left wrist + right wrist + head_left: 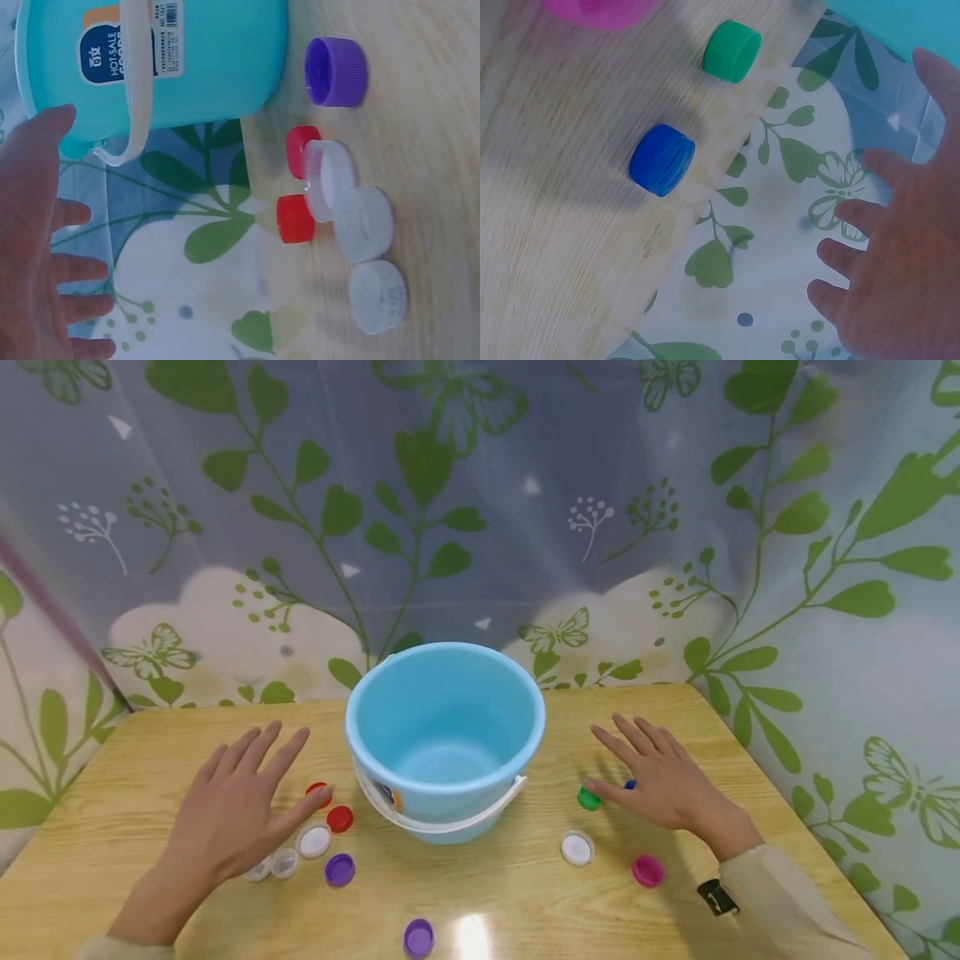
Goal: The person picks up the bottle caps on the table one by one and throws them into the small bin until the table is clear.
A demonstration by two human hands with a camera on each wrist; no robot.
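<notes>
A light blue bucket (pixel 450 718) with a white handle (pixel 442 822) stands upright at the back middle of the table, its inside bare. To its left my left hand (pixel 232 810) hovers with fingers spread, holding nothing. Below that hand lie two red caps (pixel 295 219), several white or clear caps (pixel 364 225) and a purple cap (pixel 336 72). My right hand (pixel 663 781) hangs over the right side, fingers spread and holding nothing. Near it are a green cap (pixel 733 51), a blue cap (pixel 662 160), a pink cap (pixel 648 871) and a white cap (pixel 577 847).
Another purple cap (pixel 418 937) lies near the front middle of the wooden table (pixel 517 893). A small black item (pixel 717 898) shows beside the right sleeve (pixel 787 902). A leaf-patterned curtain (pixel 480 527) rises behind the table and along its sides.
</notes>
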